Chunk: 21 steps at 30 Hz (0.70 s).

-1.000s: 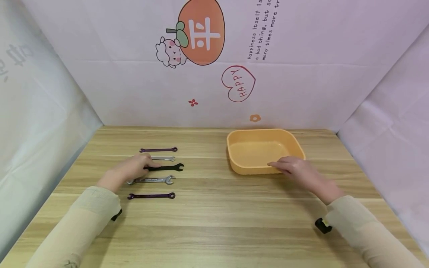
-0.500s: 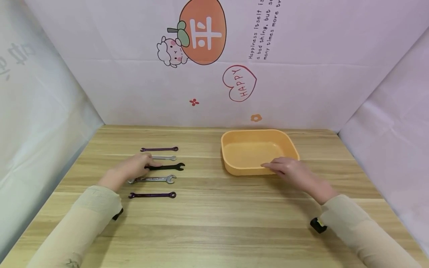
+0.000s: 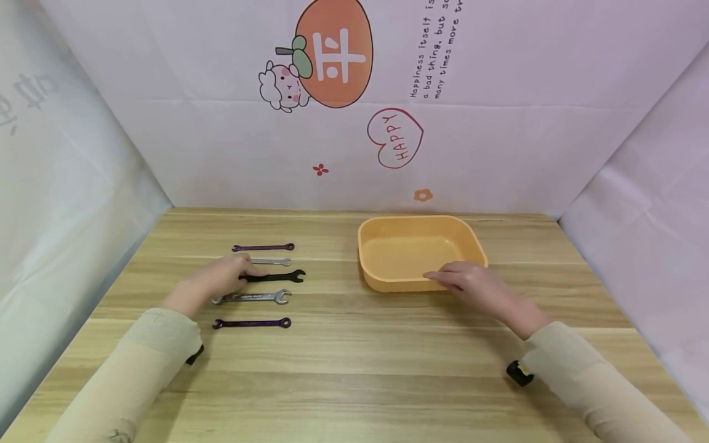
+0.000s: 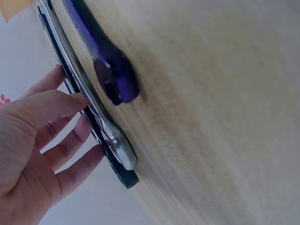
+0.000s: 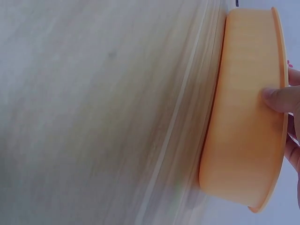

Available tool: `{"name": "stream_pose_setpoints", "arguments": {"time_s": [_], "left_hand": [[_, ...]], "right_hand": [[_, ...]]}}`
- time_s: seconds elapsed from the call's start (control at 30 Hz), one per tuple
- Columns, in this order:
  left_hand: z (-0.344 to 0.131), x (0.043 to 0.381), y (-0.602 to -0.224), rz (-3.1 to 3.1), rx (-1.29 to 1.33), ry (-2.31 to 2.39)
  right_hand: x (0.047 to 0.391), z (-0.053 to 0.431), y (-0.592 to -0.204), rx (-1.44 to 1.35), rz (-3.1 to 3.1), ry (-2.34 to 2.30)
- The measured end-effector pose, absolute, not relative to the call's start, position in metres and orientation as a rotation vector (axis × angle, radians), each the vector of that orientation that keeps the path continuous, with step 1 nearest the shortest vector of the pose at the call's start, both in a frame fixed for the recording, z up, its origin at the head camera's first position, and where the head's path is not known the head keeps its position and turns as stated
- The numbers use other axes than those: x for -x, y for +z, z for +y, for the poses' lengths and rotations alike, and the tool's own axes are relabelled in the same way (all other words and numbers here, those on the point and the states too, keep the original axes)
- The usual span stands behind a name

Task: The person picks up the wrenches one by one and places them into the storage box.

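My left hand [image 3: 224, 276] holds a black open-end wrench [image 3: 284, 276] near its left end, thumb on one side and fingers on the other in the left wrist view. Just nearer lies a silver wrench [image 3: 249, 296], and beyond it a smaller silver wrench [image 3: 271, 261] is partly covered by the hand. Two purple wrenches lie at either end of the row, the far one [image 3: 263, 247] and the near one [image 3: 252, 323]. My right hand [image 3: 471, 285] pinches the front rim of a yellow-orange plastic basin [image 5: 243, 108], thumb outside and fingers inside. Nothing lies in the basin.
The wrenches and basin stand on a wood-grain table [image 3: 343, 369]. White printed cloth [image 3: 498, 154] rises behind the table and at both sides. Bare tabletop separates the wrench row from the basin.
The basin has slid left along the table with my right hand on its rim. My left hand has stayed at the black wrench, which has not visibly moved.
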<state>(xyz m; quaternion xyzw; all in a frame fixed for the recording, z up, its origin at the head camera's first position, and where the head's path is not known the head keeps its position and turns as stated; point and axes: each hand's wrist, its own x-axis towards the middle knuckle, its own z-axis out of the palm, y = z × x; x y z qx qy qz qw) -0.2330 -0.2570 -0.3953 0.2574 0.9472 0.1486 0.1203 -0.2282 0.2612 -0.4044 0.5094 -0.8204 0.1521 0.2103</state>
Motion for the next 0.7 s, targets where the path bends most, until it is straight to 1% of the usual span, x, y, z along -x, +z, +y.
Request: {"name": "stream_pose_setpoints", "arguments": {"time_s": [0.7], "left_hand": [[-0.256, 0.235, -0.397, 2.764, -0.735, 0.439]], "right_hand": [[0.228, 0.23, -0.41, -1.479, -2.239, 0.482]]}}
